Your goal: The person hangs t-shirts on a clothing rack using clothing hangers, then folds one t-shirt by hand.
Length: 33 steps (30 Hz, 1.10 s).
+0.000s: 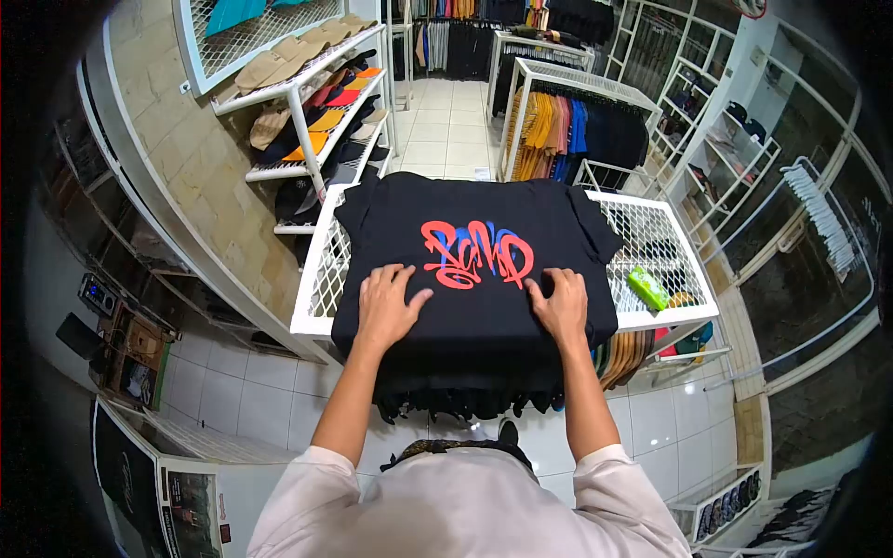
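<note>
A black T-shirt (474, 325) with red and blue lettering lies spread over a white mesh-topped rack (324, 270), its lower part hanging over the near edge. My left hand (385, 305) rests on the shirt to the left of the print, fingers and thumb apart. To the right of the lettering, my right hand (560, 303) touches the cloth with its thumb spread from the fingers. Neither hand visibly grips the fabric. Both sleeves of the shirt reach out over the mesh at the far side.
On the mesh at right sits a bright green pack (648, 288). Clothes on hangers (625, 358) hang beneath the rack. Shelves of caps (312, 121) stand at left. Another clothes rack (586, 84) is ahead, beside a tiled aisle (442, 130). Glass panels line the right.
</note>
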### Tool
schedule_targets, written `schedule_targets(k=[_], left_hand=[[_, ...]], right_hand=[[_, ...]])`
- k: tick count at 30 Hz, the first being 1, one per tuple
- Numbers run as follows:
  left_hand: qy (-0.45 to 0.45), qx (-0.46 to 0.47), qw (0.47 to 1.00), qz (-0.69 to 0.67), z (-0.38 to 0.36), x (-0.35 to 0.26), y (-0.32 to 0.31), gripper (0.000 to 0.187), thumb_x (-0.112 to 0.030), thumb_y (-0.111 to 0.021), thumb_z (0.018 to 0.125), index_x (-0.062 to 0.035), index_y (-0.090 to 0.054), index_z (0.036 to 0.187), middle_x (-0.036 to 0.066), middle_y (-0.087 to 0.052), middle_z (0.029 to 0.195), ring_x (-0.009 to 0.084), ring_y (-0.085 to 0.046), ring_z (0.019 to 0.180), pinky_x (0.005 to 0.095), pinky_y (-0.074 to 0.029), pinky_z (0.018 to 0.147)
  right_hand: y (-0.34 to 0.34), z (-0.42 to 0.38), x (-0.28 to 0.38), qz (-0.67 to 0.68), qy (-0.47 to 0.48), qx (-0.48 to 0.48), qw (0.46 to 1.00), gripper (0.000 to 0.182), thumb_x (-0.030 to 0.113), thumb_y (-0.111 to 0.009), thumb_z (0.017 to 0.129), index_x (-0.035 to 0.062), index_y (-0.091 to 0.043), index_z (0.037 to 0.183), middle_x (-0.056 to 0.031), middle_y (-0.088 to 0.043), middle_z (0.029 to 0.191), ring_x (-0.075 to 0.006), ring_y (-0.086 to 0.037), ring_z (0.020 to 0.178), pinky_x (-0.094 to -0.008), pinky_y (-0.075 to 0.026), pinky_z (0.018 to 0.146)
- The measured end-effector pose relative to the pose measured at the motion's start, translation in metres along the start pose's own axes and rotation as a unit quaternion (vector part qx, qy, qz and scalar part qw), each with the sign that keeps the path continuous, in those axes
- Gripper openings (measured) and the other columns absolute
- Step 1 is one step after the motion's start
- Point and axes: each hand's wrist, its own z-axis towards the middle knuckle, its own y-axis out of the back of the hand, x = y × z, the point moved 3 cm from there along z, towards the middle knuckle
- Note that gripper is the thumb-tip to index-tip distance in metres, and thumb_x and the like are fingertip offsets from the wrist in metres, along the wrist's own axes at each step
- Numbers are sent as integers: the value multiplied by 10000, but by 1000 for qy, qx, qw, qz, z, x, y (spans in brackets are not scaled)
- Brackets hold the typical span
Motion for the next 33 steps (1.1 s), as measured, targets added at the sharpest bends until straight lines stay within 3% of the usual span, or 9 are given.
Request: schedule_targets(k=[4, 7, 9, 10, 14, 17, 25, 30, 33], left_hand=[[50, 29, 998, 11, 25, 16, -8, 415, -329, -729, 922, -55, -704, 1234, 161, -629, 1180, 337, -574, 1153, 462, -435, 1022], [2, 1, 1000, 15, 32, 24, -23, 440, -335, -675, 967, -68, -667, 1317, 188, -607, 1325, 360, -537, 1284, 485, -392, 1110], [-8, 4, 1000, 29, 29, 28, -28, 500, -367, -616, 1005, -91, -598, 1422, 208, -503, 1514, 377, -427, 1443, 520, -293, 1209], [24, 97, 995, -10, 29, 31, -28, 570, -416, -568, 1029, -118, -516, 1512, 206, -375, 1629, 369, -296, 1539, 544, -190, 1256], [12, 142, 990, 20, 1, 17, -3, 644, -498, -508, 1042, -137, -444, 1572, 201, -337, 1652, 360, -259, 1556, 540, -173, 1258], [6, 126, 991, 46, -27, 6, 8, 654, -512, -486, 1048, -134, -432, 1579, 199, -330, 1657, 368, -254, 1556, 545, -178, 1255], [6, 51, 999, 15, -79, -20, 21, 606, -434, -592, 1010, -126, -511, 1526, 217, -426, 1591, 422, -362, 1485, 591, -214, 1226], [19, 20, 1000, -1, -56, -22, 23, 562, -426, -640, 984, -60, -605, 1409, 211, -548, 1444, 403, -466, 1374, 553, -295, 1176], [12, -22, 999, -33, -18, -24, 16, 481, -365, -697, 952, -4, -676, 1268, 201, -620, 1291, 388, -534, 1263, 497, -379, 1100]], right_hand=[[-16, 14, -7, -21, -19, 5, 1000, 319, 281, -767, 871, 18, -708, 1041, -175, -665, 1059, -355, -611, 1033, -465, -498, 890], [-23, 18, -6, -52, -8, -16, 998, 327, 279, -743, 890, 30, -709, 1098, -162, -666, 1144, -353, -608, 1074, -457, -488, 925], [-21, 13, -5, -40, 26, -80, 996, 389, 280, -724, 896, 37, -692, 1198, -168, -661, 1213, -358, -596, 1116, -456, -483, 949], [-20, 11, -8, -8, -7, 0, 1000, 459, 315, -699, 921, 43, -666, 1289, -182, -636, 1321, -375, -574, 1207, -473, -458, 1011], [-4, -24, 8, -54, 21, 58, 997, 546, 427, -603, 993, 59, -622, 1397, -207, -551, 1482, -410, -495, 1374, -515, -351, 1154], [10, -51, 19, -73, 40, 50, 995, 554, 435, -582, 1005, 60, -615, 1412, -216, -531, 1503, -419, -472, 1401, -520, -335, 1171], [33, -72, 26, -35, 21, 27, 999, 461, 356, -667, 971, 23, -695, 1289, -201, -639, 1372, -406, -535, 1324, -498, -383, 1123], [26, -8, 33, 63, 20, -13, 998, 213, 257, -724, 926, 69, -754, 1020, -107, -719, 1016, -314, -669, 970, -436, -479, 849], [-14, 55, 34, 149, 8, 10, 989, 249, 261, -727, 919, 32, -757, 1012, -163, -723, 914, -332, -714, 831, -426, -551, 767]])
